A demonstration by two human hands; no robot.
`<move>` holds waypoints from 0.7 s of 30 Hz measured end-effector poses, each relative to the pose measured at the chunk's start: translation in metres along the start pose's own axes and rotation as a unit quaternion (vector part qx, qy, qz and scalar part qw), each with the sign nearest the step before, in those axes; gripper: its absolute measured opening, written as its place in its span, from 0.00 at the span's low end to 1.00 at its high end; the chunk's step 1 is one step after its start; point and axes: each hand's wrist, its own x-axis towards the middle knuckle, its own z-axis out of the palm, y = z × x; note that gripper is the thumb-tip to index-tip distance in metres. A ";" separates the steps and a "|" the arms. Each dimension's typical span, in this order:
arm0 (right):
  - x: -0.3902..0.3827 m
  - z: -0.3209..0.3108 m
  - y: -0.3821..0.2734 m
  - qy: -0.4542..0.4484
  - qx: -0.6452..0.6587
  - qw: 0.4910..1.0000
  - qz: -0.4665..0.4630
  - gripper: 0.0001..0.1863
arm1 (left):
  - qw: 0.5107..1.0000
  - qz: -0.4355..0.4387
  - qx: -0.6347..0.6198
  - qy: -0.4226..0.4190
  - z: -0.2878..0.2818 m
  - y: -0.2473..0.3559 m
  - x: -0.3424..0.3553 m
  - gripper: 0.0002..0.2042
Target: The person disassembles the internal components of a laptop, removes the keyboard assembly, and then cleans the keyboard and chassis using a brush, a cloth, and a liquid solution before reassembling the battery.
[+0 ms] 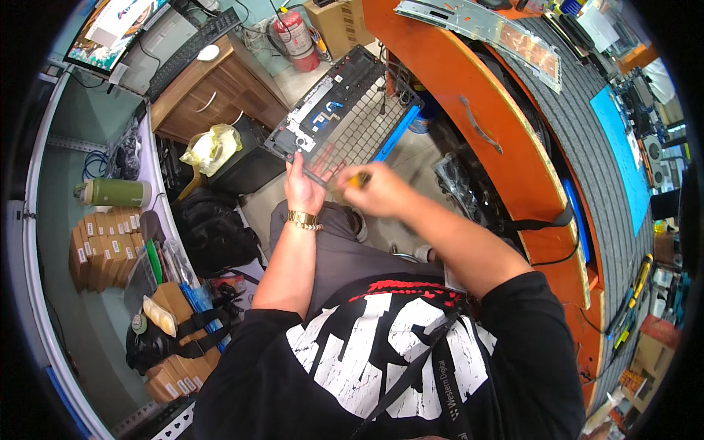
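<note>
My left hand (pixel 303 189) grips the near corner of a dark laptop top case (pixel 302 117), thumb on top. The case tilts over the floor beyond my lap. Blue ribbon cable (pixel 328 111) and silvery plates show on its left part, and grey keys (pixel 359 139) on its right. A bright blue strip (pixel 396 132) runs along the right side. My right hand (pixel 378 191), smeared by motion, is closed around a small yellow-handled tool (pixel 358 180) close to the case's near edge. The tool's tip is too blurred to make out.
An orange drawer desk (pixel 469 95) stands close on the right, its ribbed grey top (pixel 594 139) holding tools and a blue mat (pixel 620 161). At left are a wooden cabinet (pixel 213 88), black bag (pixel 216 231) and small cartons (pixel 110 246). A fire extinguisher (pixel 295 37) stands beyond.
</note>
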 end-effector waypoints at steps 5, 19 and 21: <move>0.020 -0.012 0.001 -0.057 -0.094 0.956 -0.273 0.09 | 0.999 -0.033 0.005 0.011 -0.007 -0.004 0.004 0.26; 0.004 -0.038 -0.002 -0.195 -0.111 0.970 -0.096 0.06 | 1.000 -0.017 0.000 -0.019 0.006 0.003 -0.002 0.24; -0.005 -0.043 0.001 -0.122 -0.090 0.988 -0.008 0.06 | 1.000 -0.007 0.005 -0.017 0.007 0.003 -0.002 0.23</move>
